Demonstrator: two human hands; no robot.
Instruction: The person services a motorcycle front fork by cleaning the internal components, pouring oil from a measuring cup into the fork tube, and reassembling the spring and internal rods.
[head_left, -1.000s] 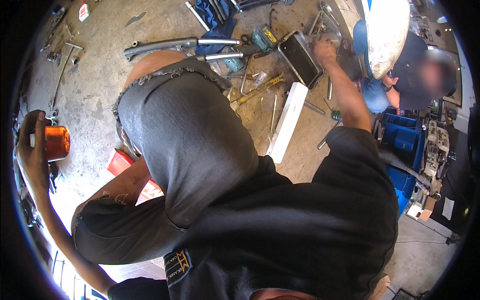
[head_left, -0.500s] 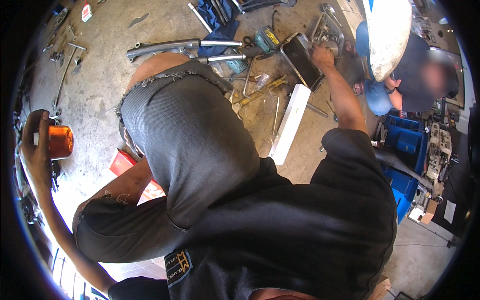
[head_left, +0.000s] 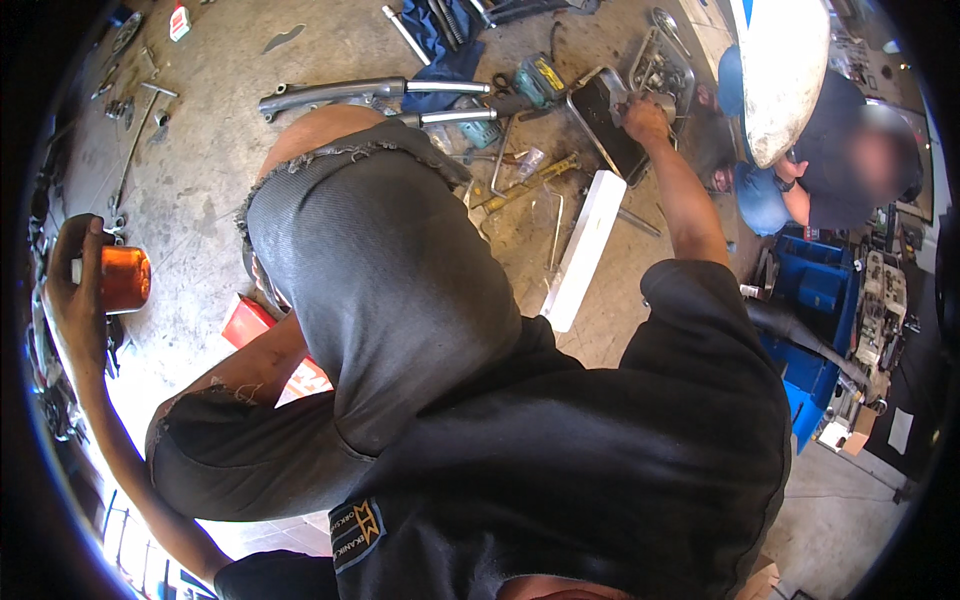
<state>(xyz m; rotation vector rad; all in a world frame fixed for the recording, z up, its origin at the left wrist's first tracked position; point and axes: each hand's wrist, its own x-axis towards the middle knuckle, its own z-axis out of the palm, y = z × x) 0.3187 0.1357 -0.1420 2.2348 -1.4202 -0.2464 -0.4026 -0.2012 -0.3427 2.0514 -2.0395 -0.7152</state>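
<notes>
My left hand [head_left: 78, 290], out at the far left, is wrapped round a jar of clear orange plastic [head_left: 126, 280] with a pale cap or end by the palm. At the upper right my right hand [head_left: 645, 120] is closed on a grey cylindrical part [head_left: 660, 103], above the edge of a dark-bottomed rectangular tray [head_left: 598, 132]. My fingers cover much of that part. Just beyond lies a second metal tray [head_left: 688, 75] with small metal parts in it.
Fork tubes [head_left: 340, 95], a teal power tool [head_left: 540, 80] and a long white box [head_left: 585, 250] lie on the concrete floor. A red box [head_left: 245, 322] sits beside my leg. Another person [head_left: 850, 150] crouches at the right by a white panel [head_left: 787, 85] and a blue tool chest [head_left: 815, 300].
My right hand has shifted slightly down, and more of a grey part shows at its fingers over the tray. My left hand still holds the orange jar.
</notes>
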